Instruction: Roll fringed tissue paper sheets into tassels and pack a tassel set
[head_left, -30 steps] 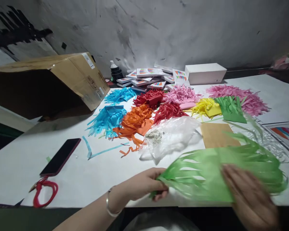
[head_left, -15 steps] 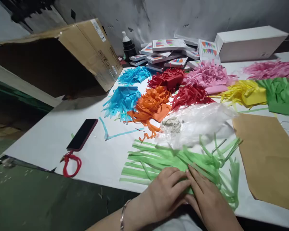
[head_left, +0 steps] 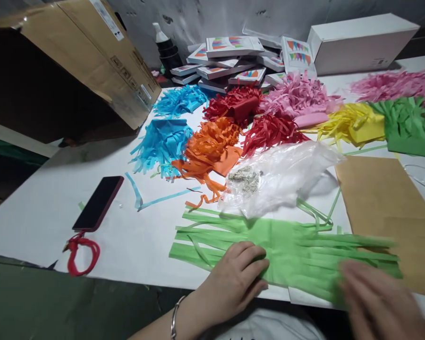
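A sheet of light green fringed tissue paper (head_left: 290, 248) lies flat near the front edge of the white table (head_left: 49, 212), its cut strips reaching left and right. My left hand (head_left: 235, 278) rests palm down on its left half, fingers stretched out and pressing the paper. My right hand (head_left: 375, 297) is over the right strips, smeared by motion, with the fingers seeming extended. A clear plastic bag (head_left: 279, 177) with grey bits inside lies just beyond the green paper.
Fringed paper bundles in blue (head_left: 163, 141), orange (head_left: 210, 151), red (head_left: 269, 134), pink (head_left: 297, 97), yellow (head_left: 354, 125) and green (head_left: 407, 125) spread across the middle. A brown envelope (head_left: 386, 198) lies right, a phone (head_left: 98, 203) with red cord left, a cardboard box (head_left: 92, 52) and small boxes (head_left: 233, 59) behind.
The green paper was held up a second ago, then laid on the table. Both hands met at its middle; now my right hand has slid right along the strips, flattening them.
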### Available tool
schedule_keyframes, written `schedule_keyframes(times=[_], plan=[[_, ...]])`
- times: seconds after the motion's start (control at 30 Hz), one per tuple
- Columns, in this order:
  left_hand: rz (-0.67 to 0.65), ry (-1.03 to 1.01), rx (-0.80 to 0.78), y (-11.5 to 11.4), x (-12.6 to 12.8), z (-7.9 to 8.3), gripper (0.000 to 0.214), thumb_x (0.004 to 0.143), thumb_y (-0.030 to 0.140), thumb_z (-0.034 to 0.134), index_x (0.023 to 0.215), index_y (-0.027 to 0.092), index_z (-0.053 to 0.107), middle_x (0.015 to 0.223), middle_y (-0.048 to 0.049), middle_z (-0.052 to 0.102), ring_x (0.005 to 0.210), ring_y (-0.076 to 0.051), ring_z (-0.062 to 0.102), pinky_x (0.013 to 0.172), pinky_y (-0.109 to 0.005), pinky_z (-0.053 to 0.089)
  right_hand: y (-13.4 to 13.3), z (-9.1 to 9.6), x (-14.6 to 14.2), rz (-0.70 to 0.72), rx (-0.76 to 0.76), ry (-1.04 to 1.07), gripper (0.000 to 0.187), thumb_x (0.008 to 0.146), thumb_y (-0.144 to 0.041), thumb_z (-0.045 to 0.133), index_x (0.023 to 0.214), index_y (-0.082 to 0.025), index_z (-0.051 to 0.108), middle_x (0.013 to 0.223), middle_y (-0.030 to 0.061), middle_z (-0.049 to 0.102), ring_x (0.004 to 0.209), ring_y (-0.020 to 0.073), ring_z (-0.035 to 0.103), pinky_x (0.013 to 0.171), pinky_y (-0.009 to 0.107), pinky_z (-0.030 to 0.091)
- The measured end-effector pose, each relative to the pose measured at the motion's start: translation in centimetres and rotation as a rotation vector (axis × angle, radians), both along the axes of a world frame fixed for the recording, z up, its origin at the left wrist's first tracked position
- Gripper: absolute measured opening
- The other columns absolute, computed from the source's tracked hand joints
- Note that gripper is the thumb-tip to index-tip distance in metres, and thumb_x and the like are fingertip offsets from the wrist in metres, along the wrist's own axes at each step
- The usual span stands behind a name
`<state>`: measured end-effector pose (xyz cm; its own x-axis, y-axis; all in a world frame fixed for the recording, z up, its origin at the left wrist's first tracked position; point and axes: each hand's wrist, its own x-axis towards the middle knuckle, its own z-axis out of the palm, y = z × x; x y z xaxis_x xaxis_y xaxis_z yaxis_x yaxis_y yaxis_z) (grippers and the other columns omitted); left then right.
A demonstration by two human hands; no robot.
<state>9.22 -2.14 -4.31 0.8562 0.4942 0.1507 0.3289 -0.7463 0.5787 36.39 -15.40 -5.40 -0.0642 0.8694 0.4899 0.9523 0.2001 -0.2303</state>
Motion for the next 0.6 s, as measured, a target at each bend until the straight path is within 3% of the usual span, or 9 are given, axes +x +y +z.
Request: schedule_keyframes(times=[0.03,0.1,0.2,0.37,0.6], plan=[[0.001,-0.003,0.003,0.0,0.0,0.0,0.028,0.097,0.023,0.061,0.124,0.016,0.059,0.123,-0.0112,0.067,0.114,-0.027,0.056,0.101,-0.042,0.049,0.6,0.3,-1.0,0.181,-0.017,-0.024,0.049,0.094,-0.017,0.060,0.143,-0.022,0.054,0.130,0.0104,0.066,0.123,0.0277,0.059,0.109,0.044,0.040],[0.002,-0.015,0.006,0.0,0.0,0.1,0.027,0.097,0.023,0.061,0.122,0.016,0.059,0.122,-0.0115,0.068,0.114,-0.027,0.057,0.100,-0.043,0.050,1.9,0.5,-2.9,0.351,-0.059,-0.040,0.036,0.094,-0.015,0.062,0.130,-0.015,0.063,0.120,0.0103,0.071,0.116,0.0256,0.063,0.108,0.042,0.040],[0.004,-0.042,-0.005,-0.1,-0.2,0.2,0.025,0.097,0.017,0.059,0.122,0.015,0.059,0.122,-0.0114,0.068,0.114,-0.026,0.057,0.101,-0.041,0.050,3.4,0.3,-4.9,0.317,-0.062,0.097,0.023,0.096,-0.010,0.058,0.117,-0.012,0.068,0.109,0.0092,0.073,0.106,0.0231,0.063,0.104,0.042,0.039],[0.042,-0.087,-0.020,-0.4,-0.6,0.3,0.029,0.095,0.012,0.059,0.124,0.014,0.059,0.122,-0.0112,0.070,0.113,-0.025,0.058,0.102,-0.039,0.051,3.9,0.2,-5.1,0.307,-0.095,0.274,0.019,0.097,-0.008,0.054,0.110,-0.012,0.067,0.100,0.0083,0.069,0.099,0.0192,0.058,0.093,0.035,0.041],[0.068,-0.058,-0.073,-0.2,-0.1,1.5,0.029,0.095,0.024,0.063,0.123,0.015,0.060,0.119,-0.0109,0.071,0.107,-0.027,0.062,0.097,-0.042,0.054,4.2,1.1,-5.1,0.256,-0.200,0.303,0.014,0.100,-0.013,0.048,0.098,-0.017,0.061,0.092,0.0042,0.065,0.090,0.0160,0.059,0.085,0.031,0.043]])
